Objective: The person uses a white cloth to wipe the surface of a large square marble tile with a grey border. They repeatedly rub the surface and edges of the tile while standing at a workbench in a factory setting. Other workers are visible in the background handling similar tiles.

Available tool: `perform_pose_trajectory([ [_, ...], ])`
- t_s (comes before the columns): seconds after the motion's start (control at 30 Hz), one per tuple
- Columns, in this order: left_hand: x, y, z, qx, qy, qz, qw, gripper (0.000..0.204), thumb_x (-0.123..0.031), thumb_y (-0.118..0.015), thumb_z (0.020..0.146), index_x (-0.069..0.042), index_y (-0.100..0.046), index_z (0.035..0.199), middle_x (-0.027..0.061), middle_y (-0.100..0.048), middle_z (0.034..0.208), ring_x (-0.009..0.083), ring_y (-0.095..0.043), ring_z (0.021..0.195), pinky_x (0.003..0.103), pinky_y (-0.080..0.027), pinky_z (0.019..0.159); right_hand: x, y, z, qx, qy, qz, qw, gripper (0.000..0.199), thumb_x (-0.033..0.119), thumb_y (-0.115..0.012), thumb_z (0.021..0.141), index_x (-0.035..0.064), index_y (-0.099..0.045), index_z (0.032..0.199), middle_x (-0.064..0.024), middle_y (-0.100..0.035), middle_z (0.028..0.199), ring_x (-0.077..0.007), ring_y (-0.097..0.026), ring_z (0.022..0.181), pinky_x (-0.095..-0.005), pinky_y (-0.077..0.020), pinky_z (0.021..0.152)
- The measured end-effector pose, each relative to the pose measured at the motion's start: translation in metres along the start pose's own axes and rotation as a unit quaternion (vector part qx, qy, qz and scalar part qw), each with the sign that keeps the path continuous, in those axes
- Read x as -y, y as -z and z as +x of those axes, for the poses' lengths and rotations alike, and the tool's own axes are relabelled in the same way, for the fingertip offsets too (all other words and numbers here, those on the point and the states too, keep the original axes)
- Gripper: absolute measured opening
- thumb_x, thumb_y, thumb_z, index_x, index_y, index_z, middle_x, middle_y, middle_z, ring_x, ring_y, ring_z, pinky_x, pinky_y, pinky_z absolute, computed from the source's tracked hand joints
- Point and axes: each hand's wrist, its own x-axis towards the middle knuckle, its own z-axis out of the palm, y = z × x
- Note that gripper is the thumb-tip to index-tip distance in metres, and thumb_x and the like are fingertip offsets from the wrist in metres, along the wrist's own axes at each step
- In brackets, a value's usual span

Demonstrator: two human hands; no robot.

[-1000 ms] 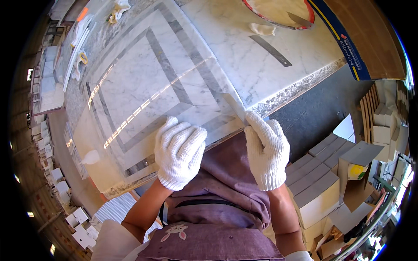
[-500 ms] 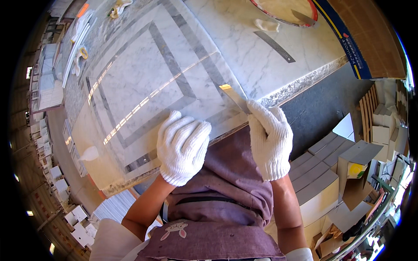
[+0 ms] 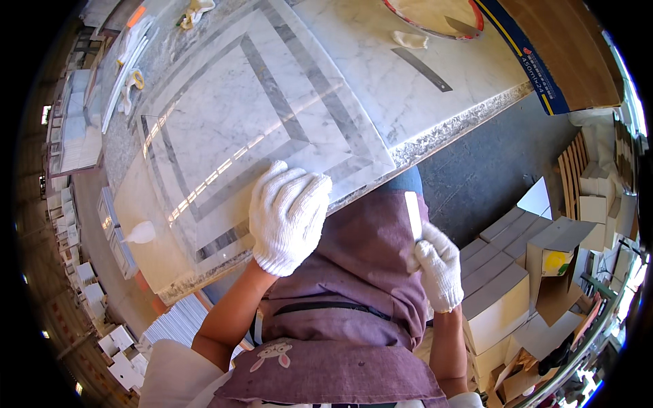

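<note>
My left hand (image 3: 288, 219), in a white knit glove, rests at the near edge of a polished marble slab (image 3: 224, 115) with grey inlaid bands. Its fingers are curled together, and whatever lies under them is hidden. Off the slab, in front of the purple apron (image 3: 360, 272), my right hand (image 3: 439, 265) is gloved the same way. Thumb and fingers pinch a narrow flat metal strip (image 3: 413, 214), bright with glare, which points up and away from me.
On the stone beside the slab lie a steel ruler (image 3: 423, 70), a white glove (image 3: 410, 39) and a red-rimmed round container (image 3: 439, 12). A brown carton (image 3: 571, 47) stands far right. Scissors (image 3: 138, 79) lie far left; stacked boxes (image 3: 493, 292) fill the right.
My right hand has drawn back toward me, taking the metal strip off the slab and over the apron. My left hand stays almost in place on the slab.
</note>
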Motion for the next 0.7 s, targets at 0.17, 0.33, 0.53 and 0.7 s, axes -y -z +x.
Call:
perform_pose_trajectory([
  [0.17,0.000,0.000,0.000,0.000,0.004,-0.001,1.000,0.026,-0.009,-0.074,0.085,-0.009,-0.071,0.111,0.0082,-0.069,0.106,0.0310,-0.064,0.102,0.049,-0.048,0.101,-0.034,-0.001,-0.010,0.053,-0.019,0.074,0.996,0.019,0.018,-0.066,0.098,0.0014,-0.068,0.106,-0.0024,-0.065,0.083,-0.0098,-0.058,0.072,-0.0260,-0.0487,0.069],
  [0.33,0.000,0.001,0.000,-0.002,0.011,-0.011,1.000,0.025,-0.011,-0.074,0.085,-0.010,-0.071,0.109,0.0078,-0.069,0.106,0.0310,-0.064,0.103,0.049,-0.048,0.101,-0.037,-0.006,-0.009,0.034,-0.008,0.129,0.991,0.021,0.022,-0.070,0.097,0.0036,-0.067,0.106,-0.0032,-0.066,0.086,-0.0112,-0.059,0.075,-0.0269,-0.0492,0.068],
  [0.53,-0.007,0.004,-0.001,0.011,0.017,-0.012,1.000,0.026,-0.012,-0.074,0.084,-0.011,-0.071,0.110,0.0081,-0.068,0.108,0.0317,-0.063,0.106,0.049,-0.047,0.101,-0.039,-0.004,-0.008,0.068,0.014,0.142,0.987,0.022,0.022,-0.068,0.097,0.0034,-0.065,0.109,-0.0016,-0.063,0.085,-0.0100,-0.057,0.073,-0.0257,-0.0475,0.066],
  [0.7,-0.011,-0.001,0.000,0.021,-0.009,-0.013,1.000,0.030,-0.013,-0.074,0.084,-0.012,-0.069,0.114,0.0078,-0.066,0.115,0.0314,-0.060,0.111,0.049,-0.045,0.105,-0.045,0.000,-0.004,0.088,0.025,0.153,0.984,0.021,0.022,-0.066,0.099,0.0028,-0.064,0.106,-0.0017,-0.062,0.084,-0.0093,-0.057,0.071,-0.0241,-0.0458,0.064],
])
